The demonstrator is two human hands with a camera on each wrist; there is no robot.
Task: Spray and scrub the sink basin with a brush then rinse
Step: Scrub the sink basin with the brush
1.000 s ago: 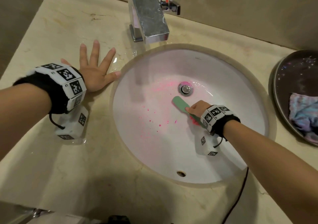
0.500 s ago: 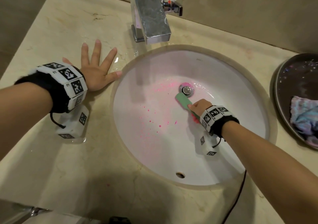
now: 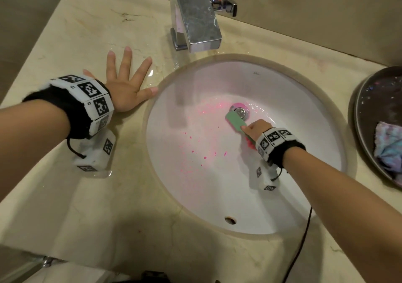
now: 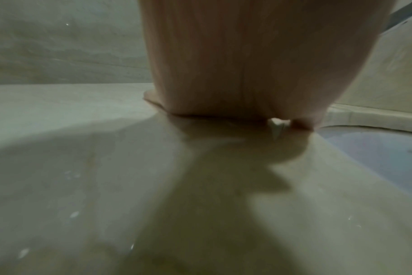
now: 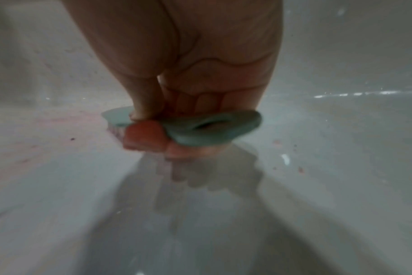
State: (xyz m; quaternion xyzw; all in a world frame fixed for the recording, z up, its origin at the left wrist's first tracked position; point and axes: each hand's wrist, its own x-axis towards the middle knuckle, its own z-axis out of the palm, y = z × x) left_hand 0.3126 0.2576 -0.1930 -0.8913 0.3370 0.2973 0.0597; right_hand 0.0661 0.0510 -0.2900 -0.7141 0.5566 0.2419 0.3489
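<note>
A white oval sink basin is sunk into a beige marble counter; pink specks and a pink smear mark its floor around the metal drain. My right hand grips a green scrub brush whose head lies against the basin floor just left of the drain. In the right wrist view the fingers curl round the green brush with its bristles down on the white surface. My left hand lies flat with fingers spread on the wet counter, just left of the basin rim. In the left wrist view the palm presses the counter.
A square chrome faucet stands behind the basin, its spout over the far rim. A dark round tray with a crumpled cloth sits at the right edge. Water pools on the counter near the faucet. An overflow hole sits in the near basin wall.
My right hand has pushed the brush up the basin floor toward the drain. The left hand has stayed flat on the counter.
</note>
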